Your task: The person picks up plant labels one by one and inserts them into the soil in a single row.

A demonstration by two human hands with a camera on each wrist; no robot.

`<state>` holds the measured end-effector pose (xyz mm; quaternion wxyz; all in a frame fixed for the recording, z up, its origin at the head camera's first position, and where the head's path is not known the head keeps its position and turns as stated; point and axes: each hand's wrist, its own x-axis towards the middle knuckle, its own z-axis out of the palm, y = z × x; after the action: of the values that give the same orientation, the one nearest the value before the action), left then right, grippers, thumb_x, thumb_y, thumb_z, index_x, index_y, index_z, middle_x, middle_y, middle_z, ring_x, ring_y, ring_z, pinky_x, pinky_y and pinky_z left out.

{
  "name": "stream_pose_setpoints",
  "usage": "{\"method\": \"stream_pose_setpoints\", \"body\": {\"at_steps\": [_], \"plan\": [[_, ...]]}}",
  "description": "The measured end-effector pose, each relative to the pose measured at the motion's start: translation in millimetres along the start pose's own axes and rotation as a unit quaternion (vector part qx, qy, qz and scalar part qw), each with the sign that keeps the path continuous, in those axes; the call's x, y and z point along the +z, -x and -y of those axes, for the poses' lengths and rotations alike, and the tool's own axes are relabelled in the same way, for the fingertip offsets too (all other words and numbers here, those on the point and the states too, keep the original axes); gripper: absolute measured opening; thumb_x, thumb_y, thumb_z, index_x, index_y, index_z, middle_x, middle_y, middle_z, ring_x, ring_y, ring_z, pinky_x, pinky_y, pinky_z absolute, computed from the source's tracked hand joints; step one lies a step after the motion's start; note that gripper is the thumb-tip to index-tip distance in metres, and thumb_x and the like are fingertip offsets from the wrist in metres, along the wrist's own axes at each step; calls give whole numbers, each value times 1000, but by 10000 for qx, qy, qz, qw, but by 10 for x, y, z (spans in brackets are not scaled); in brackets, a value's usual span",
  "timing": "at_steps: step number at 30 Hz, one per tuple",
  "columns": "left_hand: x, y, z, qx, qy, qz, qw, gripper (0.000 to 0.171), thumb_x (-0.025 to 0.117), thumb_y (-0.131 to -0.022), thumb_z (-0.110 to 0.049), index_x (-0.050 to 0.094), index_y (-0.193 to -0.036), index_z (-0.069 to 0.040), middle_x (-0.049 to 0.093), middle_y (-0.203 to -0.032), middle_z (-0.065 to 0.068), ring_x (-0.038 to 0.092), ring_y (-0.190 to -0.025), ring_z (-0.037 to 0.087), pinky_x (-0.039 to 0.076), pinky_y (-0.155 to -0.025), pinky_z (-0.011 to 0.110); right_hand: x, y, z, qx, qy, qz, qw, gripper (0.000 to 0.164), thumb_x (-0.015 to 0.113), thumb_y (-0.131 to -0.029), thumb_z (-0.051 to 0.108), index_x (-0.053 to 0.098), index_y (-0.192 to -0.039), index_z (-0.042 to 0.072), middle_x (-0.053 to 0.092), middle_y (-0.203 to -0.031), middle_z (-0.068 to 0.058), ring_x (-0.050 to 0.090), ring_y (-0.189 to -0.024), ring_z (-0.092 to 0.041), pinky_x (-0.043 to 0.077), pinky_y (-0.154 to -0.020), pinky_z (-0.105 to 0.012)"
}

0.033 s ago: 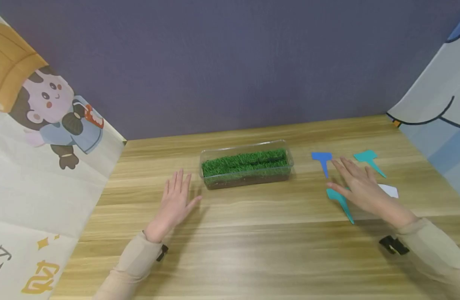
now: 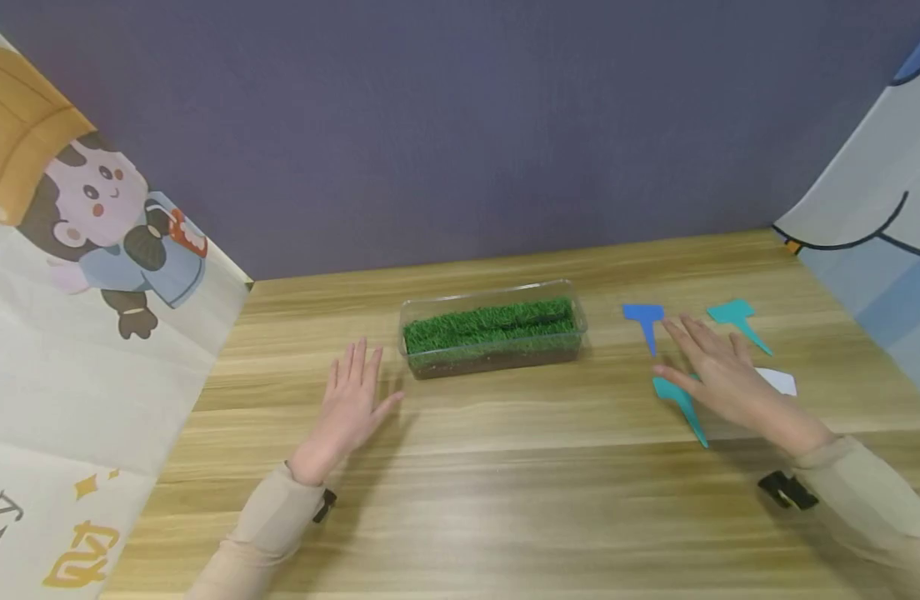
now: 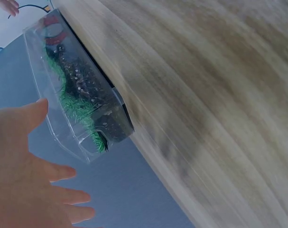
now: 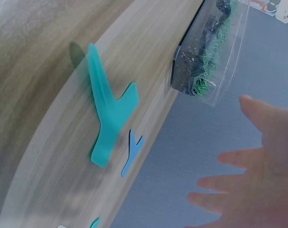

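My left hand (image 2: 343,408) hovers over the table left of the planter box, its fingers extended and thumb spread, holding nothing. The clear plastic box (image 2: 497,361) contains green artificial-looking grass (image 2: 482,328) above dark soil. At the right, my right hand (image 2: 722,379) is spread above several T-shaped plant labels, likewise holding nothing. A teal label (image 2: 682,406) lies below its thumb, a blue label (image 2: 643,313) beyond its fingertips, and another teal label (image 2: 732,312) farther back. Part of a white label (image 2: 780,381) shows beside the hand; the rest is hidden beneath it.
The wood-grain table (image 2: 475,500) meets a dark blue-grey panel (image 2: 475,133) at the back. Cartoon-printed sheets flank both sides, the left sheet (image 2: 77,383) bearing a figure in an orange hat. Dark straps (image 2: 787,490) hang at the wrists.
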<state>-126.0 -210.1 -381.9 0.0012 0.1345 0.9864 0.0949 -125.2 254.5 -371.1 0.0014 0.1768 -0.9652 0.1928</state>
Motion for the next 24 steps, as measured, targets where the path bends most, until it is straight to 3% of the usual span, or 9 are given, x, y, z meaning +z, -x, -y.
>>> {"method": "stream_pose_setpoints", "body": {"at_steps": [13,20,24], "plan": [[-19,0,-22,12,120,-61,9999,72,41,-90,-44,15,-139,2,-4,-146,18,-3,-133,34,-6,-110,45,-51,-1,-10,-93,31,-226,9997,71,47,-90,38,11,-141,5,16,-137,-35,14,-125,-49,-1,-95,-72],[-51,-39,-41,46,473,-198,9987,66,45,-90,-37,23,-136,5,9,-144,24,8,-131,39,4,-109,50,-91,-68,25,73,-225,111,9997,66,46,-91,36,22,-136,-5,19,-135,-36,23,-117,-55,21,-91,-70],[-67,-87,-32,15,923,-325,9952,64,46,-90,-36,26,-134,5,18,-141,26,18,-128,41,13,-108,51,-119,-150,67,146,-337,359,9987,66,43,-91,39,25,-134,-9,23,-134,-36,25,-117,-53,28,-91,-66]]}}
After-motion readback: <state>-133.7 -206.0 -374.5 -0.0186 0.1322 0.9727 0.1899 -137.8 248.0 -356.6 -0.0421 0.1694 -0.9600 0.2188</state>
